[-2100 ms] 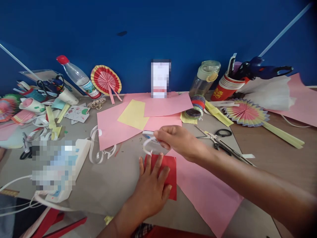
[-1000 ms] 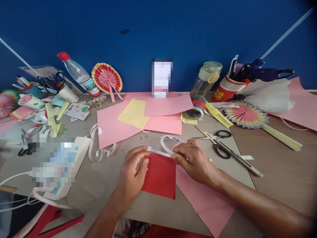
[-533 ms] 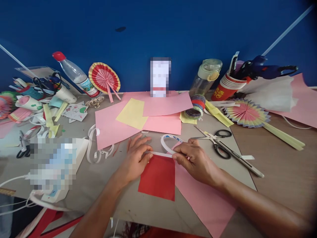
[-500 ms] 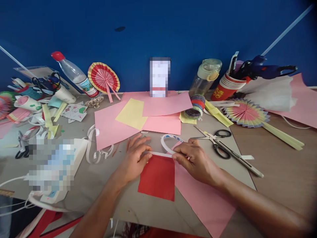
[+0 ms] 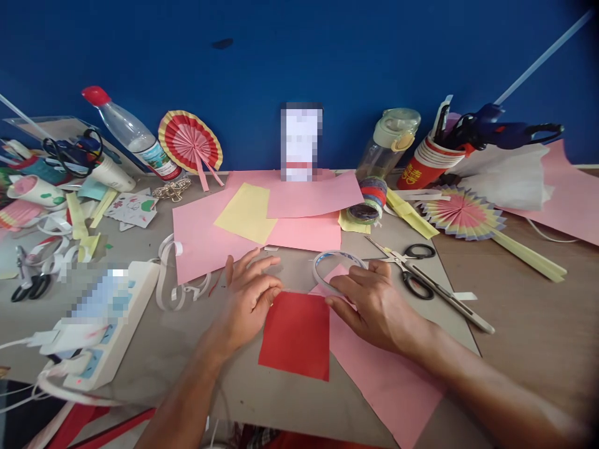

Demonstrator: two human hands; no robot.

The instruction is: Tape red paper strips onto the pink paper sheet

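A red paper square (image 5: 294, 333) lies flat on the table in front of me. My left hand (image 5: 246, 299) rests on the table at its upper left corner, fingers spread flat, fingertips touching the top edge. My right hand (image 5: 374, 305) sits at the upper right corner, fingers pinched on a white loop of tape (image 5: 334, 265) that curls up behind it. The strip along the red paper's top edge is hard to make out. A long pink sheet (image 5: 384, 374) lies under my right hand.
Black-handled scissors (image 5: 421, 274) lie right of my right hand. Pink and yellow sheets (image 5: 262, 218) lie behind. A power strip (image 5: 93, 318) sits left. Bottles, paper fans, cups of tools and a stack of tape rolls (image 5: 369, 199) line the blue wall.
My right hand brought the tape loop down to the red paper's top edge. My left hand slid from on top of the paper to its upper left corner and spread flat.
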